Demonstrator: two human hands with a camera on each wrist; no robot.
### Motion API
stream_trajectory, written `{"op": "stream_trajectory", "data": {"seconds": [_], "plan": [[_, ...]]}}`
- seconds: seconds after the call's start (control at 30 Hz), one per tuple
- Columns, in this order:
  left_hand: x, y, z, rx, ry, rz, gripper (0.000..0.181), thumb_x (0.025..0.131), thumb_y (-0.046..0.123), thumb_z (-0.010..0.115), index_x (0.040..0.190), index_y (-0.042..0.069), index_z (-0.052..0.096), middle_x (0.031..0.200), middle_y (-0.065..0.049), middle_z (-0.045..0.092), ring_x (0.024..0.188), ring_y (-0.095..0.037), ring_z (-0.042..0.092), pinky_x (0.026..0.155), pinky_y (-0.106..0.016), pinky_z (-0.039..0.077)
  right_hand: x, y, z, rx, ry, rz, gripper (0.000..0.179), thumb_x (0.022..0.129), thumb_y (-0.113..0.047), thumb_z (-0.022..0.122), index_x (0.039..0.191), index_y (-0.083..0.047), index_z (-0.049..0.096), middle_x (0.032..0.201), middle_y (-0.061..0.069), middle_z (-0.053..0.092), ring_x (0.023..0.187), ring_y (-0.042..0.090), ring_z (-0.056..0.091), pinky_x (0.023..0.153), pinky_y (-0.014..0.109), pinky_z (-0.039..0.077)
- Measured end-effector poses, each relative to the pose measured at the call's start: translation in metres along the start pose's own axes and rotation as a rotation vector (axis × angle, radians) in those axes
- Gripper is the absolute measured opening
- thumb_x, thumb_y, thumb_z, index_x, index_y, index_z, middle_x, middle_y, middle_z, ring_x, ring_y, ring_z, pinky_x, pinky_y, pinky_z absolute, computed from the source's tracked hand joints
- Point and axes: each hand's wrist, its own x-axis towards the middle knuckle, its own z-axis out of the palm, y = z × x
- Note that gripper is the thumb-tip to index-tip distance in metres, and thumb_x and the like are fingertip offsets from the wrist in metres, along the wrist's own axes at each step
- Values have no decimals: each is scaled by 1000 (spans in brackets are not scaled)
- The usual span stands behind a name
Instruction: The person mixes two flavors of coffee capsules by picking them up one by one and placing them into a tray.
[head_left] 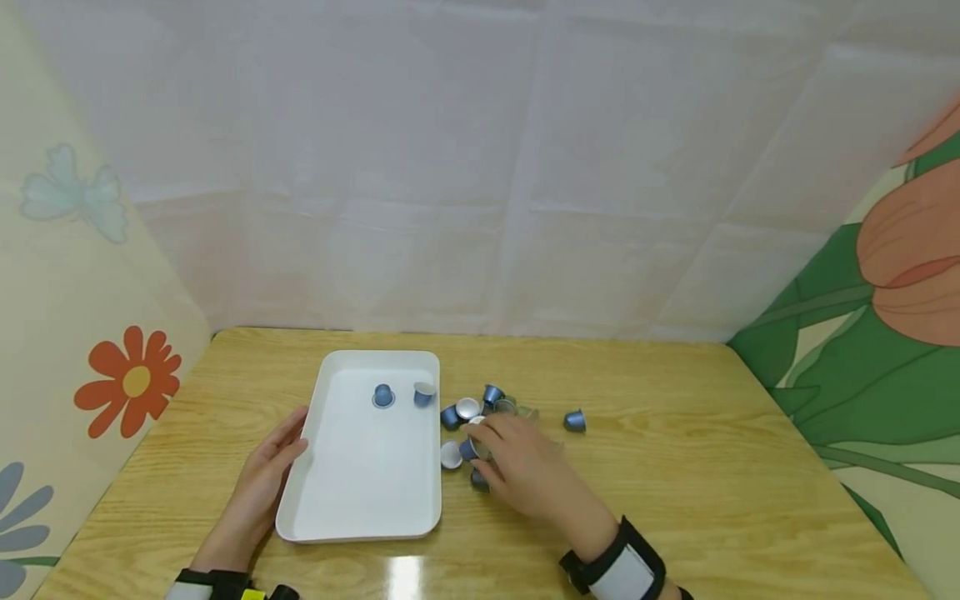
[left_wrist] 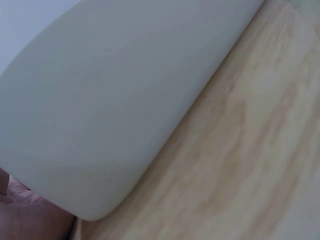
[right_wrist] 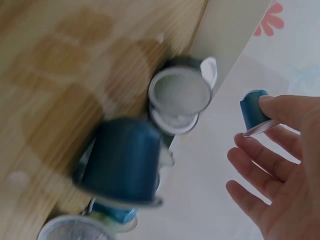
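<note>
My left hand (head_left: 267, 458) holds the left side of a white tray (head_left: 360, 500), thumb at the rim. In the left wrist view the tray's outer wall (left_wrist: 115, 100) hides most of that hand. Two blue coffee capsules (head_left: 383, 395) lie inside the tray, near its far right corner. Just right of the tray, my right hand (head_left: 525, 467) reaches over a small heap of capsules (head_left: 468, 408). Between its thumb and index finger it pinches a blue coffee capsule (right_wrist: 254, 111), foil lid downward in the right wrist view; the other fingers are spread.
One blue capsule (head_left: 575, 421) lies apart to the right of the heap. Close to the right wrist camera, another blue capsule (right_wrist: 122, 160) and several pale-lidded ones sit on the wooden table (head_left: 712, 467). A white sheet (head_left: 480, 208) hangs behind the table.
</note>
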Motion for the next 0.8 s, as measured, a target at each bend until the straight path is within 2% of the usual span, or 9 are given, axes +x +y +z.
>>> {"op": "stream_trajectory", "data": {"seconds": [0.17, 0.33, 0.5, 0.63, 0.8], "plan": [[-1, 0, 0, 11, 4, 6, 59, 107, 19, 45, 159, 12, 19, 164, -3, 16, 149, -19, 16, 109, -18, 32, 2, -18, 4, 7, 88, -141, 45, 86, -19, 77, 126, -10, 58, 112, 1, 62, 106, 17, 59, 95, 32, 49], [-1, -1, 0, 9, 5, 12, 58, 107, 18, 45, 159, 12, 20, 164, -4, 16, 149, -20, 17, 101, -12, 36, 5, -32, 11, 20, 151, -261, 40, 83, -17, 78, 119, -11, 61, 110, 0, 61, 104, 15, 59, 96, 29, 48], [-1, -1, 1, 6, 0, 27, 58, 107, 16, 44, 159, 10, 20, 164, -6, 17, 149, -22, 17, 96, -9, 37, 8, -42, 18, 33, 103, -286, 37, 85, -19, 77, 119, -13, 64, 109, -4, 62, 104, 12, 58, 99, 26, 45], [-1, -1, 1, 9, 0, 25, 57, 107, 16, 44, 159, 10, 20, 164, -6, 17, 149, -21, 16, 100, -11, 36, 7, -48, 22, 11, 42, -284, 37, 86, -22, 78, 120, -17, 65, 108, -6, 64, 104, 11, 58, 99, 25, 44], [-1, -1, 1, 10, 1, 24, 58, 107, 16, 44, 159, 11, 20, 164, -6, 17, 149, -21, 16, 104, -14, 35, 7, -54, 25, 17, 8, -266, 36, 89, -23, 75, 123, -17, 64, 110, -6, 64, 105, 11, 57, 101, 27, 44]]}}
